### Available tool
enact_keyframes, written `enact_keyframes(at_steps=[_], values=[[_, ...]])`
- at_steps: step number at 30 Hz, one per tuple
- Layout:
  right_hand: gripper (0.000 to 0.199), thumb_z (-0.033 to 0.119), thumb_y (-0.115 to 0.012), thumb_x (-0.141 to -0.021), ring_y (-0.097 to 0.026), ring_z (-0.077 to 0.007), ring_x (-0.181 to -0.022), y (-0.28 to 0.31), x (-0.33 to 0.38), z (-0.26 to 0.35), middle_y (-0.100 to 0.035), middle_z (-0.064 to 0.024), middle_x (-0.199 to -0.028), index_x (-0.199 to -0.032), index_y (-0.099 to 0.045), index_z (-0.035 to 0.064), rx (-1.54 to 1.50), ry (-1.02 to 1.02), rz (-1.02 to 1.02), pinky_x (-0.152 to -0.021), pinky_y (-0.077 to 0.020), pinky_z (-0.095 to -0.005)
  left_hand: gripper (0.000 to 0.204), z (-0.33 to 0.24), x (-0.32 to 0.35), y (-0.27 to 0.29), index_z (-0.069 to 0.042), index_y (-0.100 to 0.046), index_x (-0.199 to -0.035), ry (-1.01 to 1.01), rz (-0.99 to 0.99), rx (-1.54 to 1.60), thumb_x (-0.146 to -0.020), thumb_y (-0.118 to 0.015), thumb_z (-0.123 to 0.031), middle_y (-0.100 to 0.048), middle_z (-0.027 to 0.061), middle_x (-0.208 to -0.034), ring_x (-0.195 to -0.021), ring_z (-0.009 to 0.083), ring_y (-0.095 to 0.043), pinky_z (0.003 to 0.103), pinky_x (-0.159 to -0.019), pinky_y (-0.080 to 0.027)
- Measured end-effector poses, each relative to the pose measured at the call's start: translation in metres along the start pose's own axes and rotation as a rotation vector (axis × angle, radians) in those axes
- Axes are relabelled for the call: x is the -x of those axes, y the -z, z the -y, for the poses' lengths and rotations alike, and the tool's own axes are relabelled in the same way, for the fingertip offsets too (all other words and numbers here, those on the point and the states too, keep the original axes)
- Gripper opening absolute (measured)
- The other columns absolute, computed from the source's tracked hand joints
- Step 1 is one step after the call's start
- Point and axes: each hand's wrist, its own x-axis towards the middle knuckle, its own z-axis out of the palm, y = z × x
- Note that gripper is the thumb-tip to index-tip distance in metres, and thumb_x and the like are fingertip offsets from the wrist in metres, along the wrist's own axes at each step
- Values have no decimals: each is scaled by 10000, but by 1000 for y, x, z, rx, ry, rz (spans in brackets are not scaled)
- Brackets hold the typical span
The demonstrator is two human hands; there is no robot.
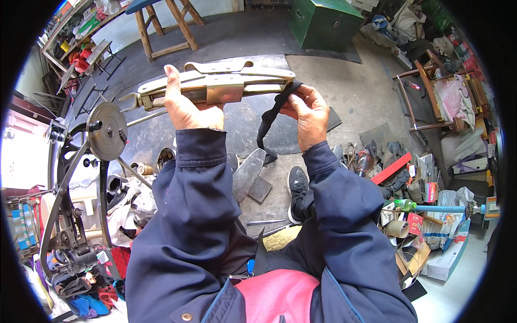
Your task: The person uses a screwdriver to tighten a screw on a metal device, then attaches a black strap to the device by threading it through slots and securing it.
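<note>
Metal arm (215, 86) lengthwise left-right, horizontal

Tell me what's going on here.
A person seated in a cluttered workshop holds a long metal tool up in front of them. The left hand grips it around the middle, beside a brass-coloured bracket. The right hand pinches a black strap at the tool's right end, and the strap hangs down loose. A machine with a round metal wheel stands to the left.
</note>
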Motion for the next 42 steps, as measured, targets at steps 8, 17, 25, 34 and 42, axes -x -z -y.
enact_keyframes(at_steps=[8, 17, 25, 34, 42], values=[[161, 89, -753, -926, -646, -107, -643, -1, -8, 7, -686, -61, -831, -1019, -658, -1, 103, 99, -149, -543, -581, -254, 519, 4, 14, -9, -127, -596, -1196, 24, -25, -6, -869, -787, -482, -653, 93, -1119, -1092, 311, -628, 550, -972, -509], [63, 34, -727, -929, -706, -125, -756, 8, -11, -4, -719, -58, -891, -970, -683, 15, -9, 101, -107, -645, -619, -268, 624, 1, 16, -4, -125, -574, -1234, 26, 6, -72, -844, -776, -569, -642, 93, -1174, -1148, 344, -605, 602, -967, -493], [60, 50, -735, -932, -685, -107, -746, 7, -5, -9, -717, -36, -877, -963, -689, 28, 129, 10, -118, -688, -603, -271, 602, -7, -2, 7, -152, -546, -1257, 71, -14, -36, -860, -759, -551, -634, 88, -1214, -1185, 357, -588, 624, -1001, -471], [173, 0, -765, -873, -665, -94, -722, -11, 2, 25, -709, -28, -893, -1020, -677, 19, -60, 234, -64, -643, -579, -252, 679, -7, 0, 9, -120, -549, -1264, 91, 34, -75, -867, -690, -653, -606, 108, -1266, -1220, 347, -570, 597, -1031, -476], [111, 5, -764, -879, -656, -89, -713, -10, 7, 32, -708, -31, -852, -972, -704, -5, -74, 134, -107, -624, -572, -247, 638, -10, -16, 12, -101, -564, -1282, 73, 22, 39, -902, -652, -605, -621, 122, -1283, -1197, 325, -601, 530, -1071, -471]])
